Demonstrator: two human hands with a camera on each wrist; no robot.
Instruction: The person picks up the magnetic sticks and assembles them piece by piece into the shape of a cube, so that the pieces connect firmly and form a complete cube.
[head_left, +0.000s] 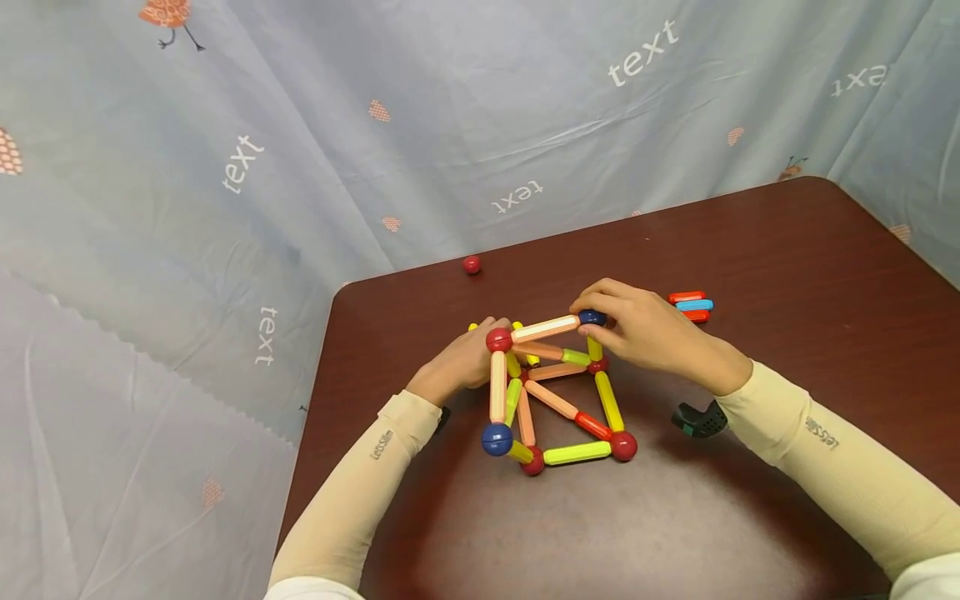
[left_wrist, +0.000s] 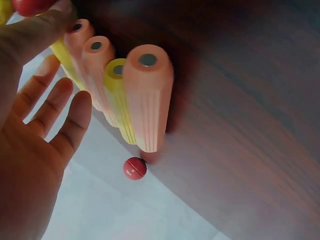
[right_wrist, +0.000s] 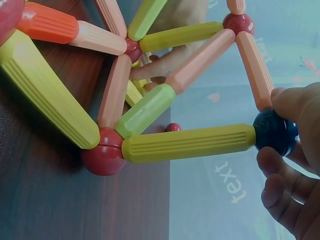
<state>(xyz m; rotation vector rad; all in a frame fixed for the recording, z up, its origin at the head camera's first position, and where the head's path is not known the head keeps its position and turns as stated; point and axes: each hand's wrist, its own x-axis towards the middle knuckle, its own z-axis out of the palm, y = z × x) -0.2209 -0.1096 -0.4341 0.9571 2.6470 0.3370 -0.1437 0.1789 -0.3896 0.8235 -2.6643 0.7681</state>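
A box-like frame of magnetic sticks and balls stands on the table. My right hand [head_left: 637,329] pinches the dark blue ball [right_wrist: 275,132] at its upper right corner. A salmon stick [head_left: 546,328] runs from that ball to an upper red ball [head_left: 498,340]; a yellow stick [right_wrist: 190,143] joins it to a lower red ball [right_wrist: 102,152]. My left hand [head_left: 468,357] lies at the frame's far left side, partly hidden behind it. In the left wrist view, its thumb reaches beside a red ball [left_wrist: 32,5], while three fingers stay loosely extended. What the thumb and index finger grip is hidden.
Loose salmon and yellow sticks [left_wrist: 150,100] lie in a row beyond the left hand. A single red ball [head_left: 472,264] rests near the table's back edge. Red and blue sticks [head_left: 694,306] lie right of the right hand. A printed curtain [head_left: 450,125] hangs behind the table.
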